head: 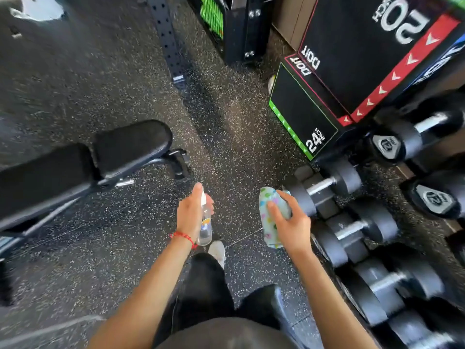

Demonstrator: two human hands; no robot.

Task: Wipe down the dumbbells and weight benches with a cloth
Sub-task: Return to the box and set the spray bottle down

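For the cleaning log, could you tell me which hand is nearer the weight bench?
Left. The left hand, holding the spray bottle, is just right of the weight bench; the right hand, holding the cloth, is beside the dumbbells.

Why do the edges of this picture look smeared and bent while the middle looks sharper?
Head view: the wide-angle lens curves the plyo boxes and weight bench outward; motion blur smears the lower dumbbells and the floor's left edge; the spray bottle and cloth near the centre stay fairly crisp; pale glare sits top left.
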